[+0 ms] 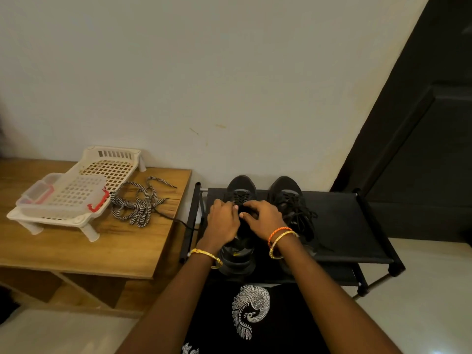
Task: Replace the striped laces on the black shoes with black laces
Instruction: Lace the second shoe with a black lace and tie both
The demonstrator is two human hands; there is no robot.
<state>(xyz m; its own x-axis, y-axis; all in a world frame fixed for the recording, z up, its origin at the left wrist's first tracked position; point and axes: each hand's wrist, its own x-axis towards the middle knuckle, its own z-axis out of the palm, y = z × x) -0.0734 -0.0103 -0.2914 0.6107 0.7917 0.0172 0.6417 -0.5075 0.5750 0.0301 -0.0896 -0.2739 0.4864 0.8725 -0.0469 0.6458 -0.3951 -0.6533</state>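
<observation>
Two black shoes stand side by side on a black shoe rack (pixel 342 221). The left shoe (pixel 241 187) carries a black lace (pixel 240 198) through its eyelets. My left hand (pixel 222 221) and my right hand (pixel 263 218) both sit on its tongue, fingers curled, pinching the black lace between them. One end of that lace trails left onto the wooden table. The right shoe (pixel 286 190) has a black lace lying in loose loops (pixel 300 213). The striped black-and-white laces (pixel 139 203) lie in a heap on the table.
A low wooden table (pixel 76 249) stands left of the rack. On it rests a cream plastic basket rack (pixel 109 167) with a clear box with red clasps (pixel 63 195). A pale wall runs behind. A dark door (pixel 421 149) is at the right.
</observation>
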